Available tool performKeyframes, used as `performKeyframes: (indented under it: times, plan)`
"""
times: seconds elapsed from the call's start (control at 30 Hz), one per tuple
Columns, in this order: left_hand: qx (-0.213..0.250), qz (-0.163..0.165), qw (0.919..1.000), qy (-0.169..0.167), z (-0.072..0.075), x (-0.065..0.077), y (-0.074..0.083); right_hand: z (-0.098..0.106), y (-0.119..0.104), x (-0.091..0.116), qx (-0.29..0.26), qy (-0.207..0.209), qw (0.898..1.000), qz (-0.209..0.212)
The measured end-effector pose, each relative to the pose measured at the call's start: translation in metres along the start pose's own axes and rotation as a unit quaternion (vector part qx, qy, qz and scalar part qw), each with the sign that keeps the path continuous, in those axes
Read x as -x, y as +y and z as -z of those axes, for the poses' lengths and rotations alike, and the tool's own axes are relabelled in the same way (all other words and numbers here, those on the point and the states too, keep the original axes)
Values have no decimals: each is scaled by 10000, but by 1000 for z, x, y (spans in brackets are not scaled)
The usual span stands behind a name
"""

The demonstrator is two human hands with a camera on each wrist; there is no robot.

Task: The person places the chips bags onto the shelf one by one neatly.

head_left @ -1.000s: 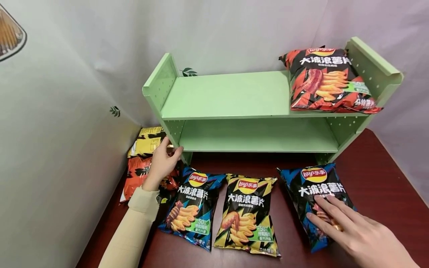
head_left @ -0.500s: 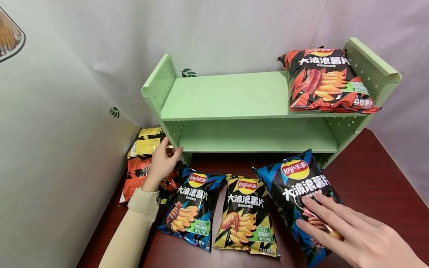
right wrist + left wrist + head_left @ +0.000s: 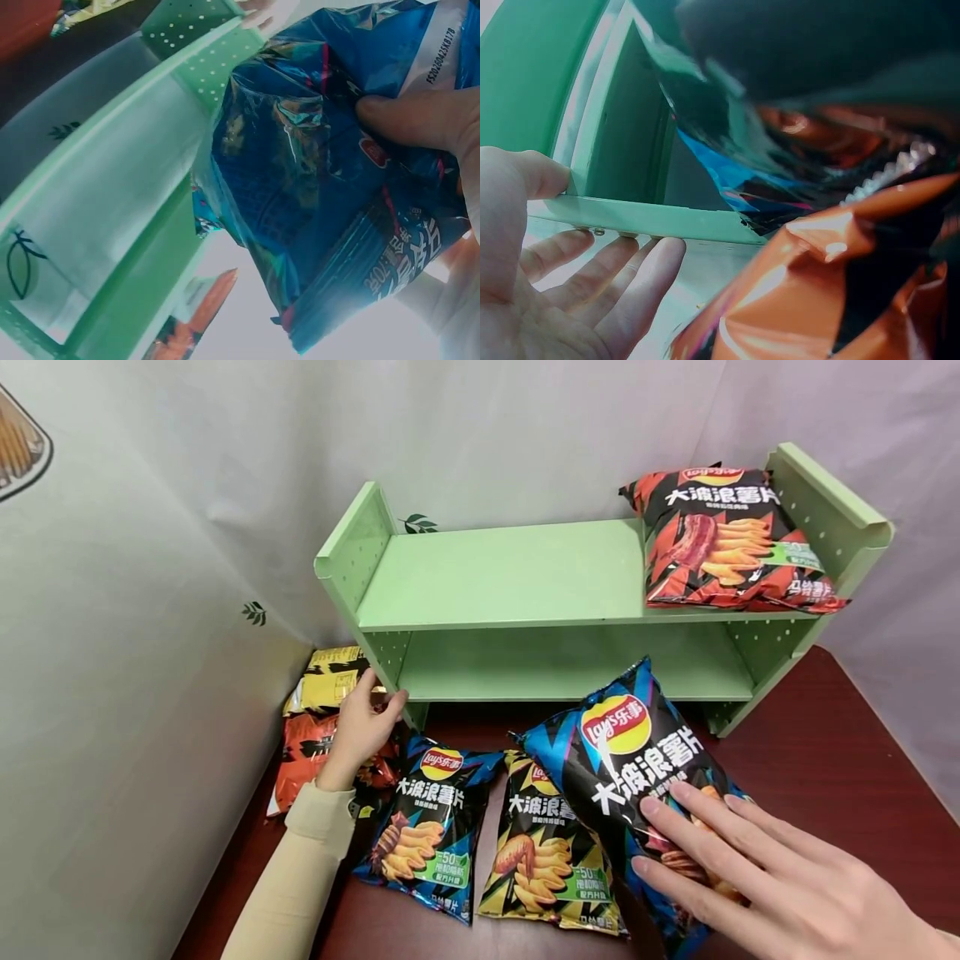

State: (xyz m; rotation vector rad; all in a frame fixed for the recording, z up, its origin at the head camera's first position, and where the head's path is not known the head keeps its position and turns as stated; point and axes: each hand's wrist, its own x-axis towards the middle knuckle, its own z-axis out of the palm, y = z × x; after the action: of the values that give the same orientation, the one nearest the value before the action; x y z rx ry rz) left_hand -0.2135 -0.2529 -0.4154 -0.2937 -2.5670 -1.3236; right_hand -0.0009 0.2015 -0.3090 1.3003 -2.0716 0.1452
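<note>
My right hand [image 3: 806,877] grips a blue and black bag of potato chips [image 3: 630,768], fingers spread over its front; the right wrist view shows the thumb [image 3: 412,120] pressed on its back. The bag is tilted to the left and overlaps a yellow and black chip bag [image 3: 525,877]. My left hand [image 3: 363,727] holds the lower left side of a green two-tier shelf [image 3: 510,577]. In the left wrist view, its thumb [image 3: 544,174] lies on one side of the green edge and its fingers on the other.
A second blue chip bag [image 3: 423,827] lies left of the yellow one on the dark red table [image 3: 832,760]. A red and black chip bag [image 3: 720,547] leans at the shelf's upper right. Red [image 3: 303,756] and yellow [image 3: 330,685] bags are piled by the left wall.
My right hand has lifted the blue chip bag and moved it left, tilting it, until it overlaps the yellow bag. The left hand has stayed on the shelf.
</note>
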Motion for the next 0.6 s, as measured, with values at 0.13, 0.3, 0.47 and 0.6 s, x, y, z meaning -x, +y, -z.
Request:
performKeyframes:
  times: [0.13,0.3,0.47,0.6]
  plan:
    - [7,-19,10000,12,-1,-1,-1,-2,2,-7,-18,197,9997,163]
    - [46,-63,10000,30,-1,-1,-2,-4,6,-18,-21,447,9984,334]
    - [36,-86,9999,52,-1,-1,-3,-12,15,-31,188,962,9932,625]
    - [-5,-73,10000,57,-2,-1,-4,-20,23,-45,390,1374,9859,876]
